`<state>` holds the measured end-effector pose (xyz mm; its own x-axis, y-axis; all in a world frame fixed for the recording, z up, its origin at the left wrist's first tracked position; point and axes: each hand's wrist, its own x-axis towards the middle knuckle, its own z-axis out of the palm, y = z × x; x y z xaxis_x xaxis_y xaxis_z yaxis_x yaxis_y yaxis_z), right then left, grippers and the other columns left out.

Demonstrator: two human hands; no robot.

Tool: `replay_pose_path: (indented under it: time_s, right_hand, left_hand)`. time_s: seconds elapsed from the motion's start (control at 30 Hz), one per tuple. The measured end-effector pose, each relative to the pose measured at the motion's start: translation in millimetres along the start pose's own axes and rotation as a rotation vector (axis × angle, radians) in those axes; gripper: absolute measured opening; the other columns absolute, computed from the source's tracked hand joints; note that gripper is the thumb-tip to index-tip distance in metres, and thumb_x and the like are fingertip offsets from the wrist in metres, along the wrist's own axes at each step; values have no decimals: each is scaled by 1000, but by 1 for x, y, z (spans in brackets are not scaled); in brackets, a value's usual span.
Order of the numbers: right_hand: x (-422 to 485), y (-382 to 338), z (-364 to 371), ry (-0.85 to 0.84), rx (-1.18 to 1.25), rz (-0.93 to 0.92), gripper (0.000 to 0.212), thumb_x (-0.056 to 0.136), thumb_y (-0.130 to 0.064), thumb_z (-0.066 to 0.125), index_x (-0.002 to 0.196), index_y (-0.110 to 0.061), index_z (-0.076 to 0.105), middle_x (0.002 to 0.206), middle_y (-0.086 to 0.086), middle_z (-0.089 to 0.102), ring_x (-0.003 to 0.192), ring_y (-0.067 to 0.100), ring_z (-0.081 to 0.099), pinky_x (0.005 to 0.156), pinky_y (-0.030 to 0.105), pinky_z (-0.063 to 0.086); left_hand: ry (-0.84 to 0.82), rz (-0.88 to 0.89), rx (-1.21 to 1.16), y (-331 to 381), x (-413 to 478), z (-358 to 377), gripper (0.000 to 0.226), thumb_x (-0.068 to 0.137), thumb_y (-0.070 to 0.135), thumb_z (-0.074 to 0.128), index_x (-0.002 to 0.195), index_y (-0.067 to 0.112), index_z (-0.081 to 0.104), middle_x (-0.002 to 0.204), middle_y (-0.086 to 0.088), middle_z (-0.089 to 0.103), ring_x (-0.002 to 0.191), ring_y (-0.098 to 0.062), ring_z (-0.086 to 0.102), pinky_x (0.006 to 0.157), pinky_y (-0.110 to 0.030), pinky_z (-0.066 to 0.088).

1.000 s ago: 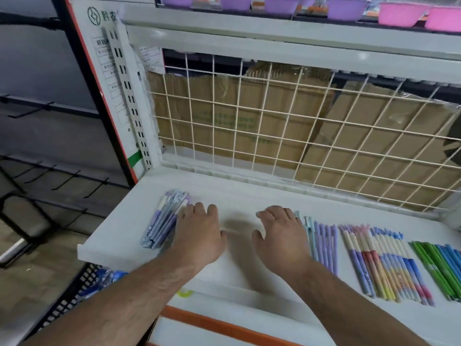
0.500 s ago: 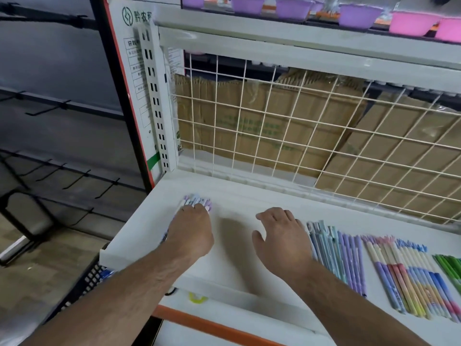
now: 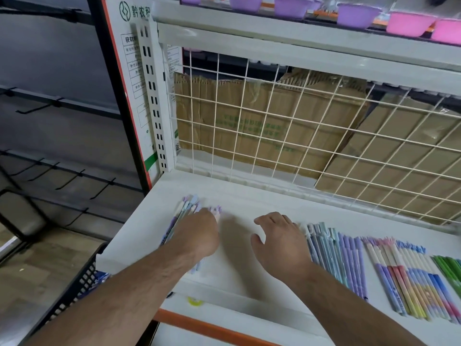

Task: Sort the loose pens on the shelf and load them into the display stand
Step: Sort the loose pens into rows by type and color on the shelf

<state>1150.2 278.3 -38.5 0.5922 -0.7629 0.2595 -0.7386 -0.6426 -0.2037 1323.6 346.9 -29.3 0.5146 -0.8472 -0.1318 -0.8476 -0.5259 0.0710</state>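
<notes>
L hand point(image 3: 199, 233) atop lilac/blue pen bundle point(image 3: 185, 208), grip unclear; R hand point(image 3: 279, 243) flat, fingers relaxed, beside pastel pen row point(image 3: 334, 255).

One camera, worn on the person's head, looks forward and down from close above the white metal shelf point(image 3: 249, 203). The left hand point(image 3: 197, 233) and right hand point(image 3: 279, 243) sit mid-frame; the white wire grid point(image 3: 299, 136) rises beyond their fingertips.

Lavender pens point(image 3: 186, 209) lie bunched and slanted at lower left-centre. At lower right, blue-grey and purple pens point(image 3: 336, 255), pastel gradient pens point(image 3: 409, 280) and green pens point(image 3: 449, 267) lie in neat rows.
</notes>
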Motion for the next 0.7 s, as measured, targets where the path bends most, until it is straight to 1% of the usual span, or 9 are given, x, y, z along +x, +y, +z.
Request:
replay_pose_path:
  time_s: [0.1,0.2,0.3,0.4,0.47,0.53,0.6,0.63,0.7]
  right_hand:
    - [-3,2,-2,-2,15,3,28,78,-28,70,104,-19,74,100,1,71,90,26,68,76,38,55]
    - [-8,7,-7,-11,17,12,29,81,-29,68,108,-20,74,103,0,71,92,26,68,80,37,54]
    - [-14,13,-15,-43,25,33,33,88,-33,61,117,-21,70,111,-1,69,101,26,65,87,36,51]
    - [-22,25,-22,-38,35,56,33,91,-35,58,120,-22,69,113,-1,69,102,24,65,87,33,50]
    - [-28,34,-26,-43,52,80,34,91,-35,57,120,-21,69,115,-1,69,101,24,66,85,32,51]
    - [-34,44,-30,-27,65,113,33,92,-34,57,120,-21,68,117,-1,68,102,23,66,83,31,51]
    - [-40,56,-37,-20,72,169,33,94,-34,55,123,-24,65,117,-2,66,104,22,64,81,30,49]
    - [-43,64,-40,-24,59,205,30,95,-35,52,121,-25,64,114,-2,65,103,21,63,80,31,49]
    - [-51,80,-47,-25,17,268,22,95,-35,50,105,-22,64,103,-2,64,96,22,64,77,33,48]
  left_hand:
    - [-6,48,29,5,1,-1,18,96,23,52,107,13,60,110,-8,66,103,-28,65,77,-29,46]
    - [-5,70,15,10,0,3,6,96,22,49,95,16,52,107,-8,66,101,-29,66,78,-30,48]
    - [14,45,-11,16,-1,10,10,95,19,46,101,12,48,102,-9,65,96,-30,65,72,-30,42]
    - [30,64,32,24,-2,13,19,94,16,45,110,8,49,98,-9,63,94,-30,65,71,-31,40]
    - [17,78,26,33,-5,10,19,95,17,44,110,8,49,99,-8,63,96,-30,65,72,-31,41]
    - [-28,58,-65,47,-8,6,12,97,20,43,104,11,43,106,-9,64,99,-30,64,73,-30,40]
    - [-106,34,-257,65,-10,1,13,99,23,43,98,10,42,105,-10,64,93,-28,62,71,-28,38]
    - [-140,30,-372,76,-11,-1,15,99,24,42,94,10,45,99,-10,63,86,-26,59,67,-28,37]
    - [-186,12,-569,100,-18,-7,19,98,24,41,85,11,47,82,-6,58,71,-21,54,57,-30,35]
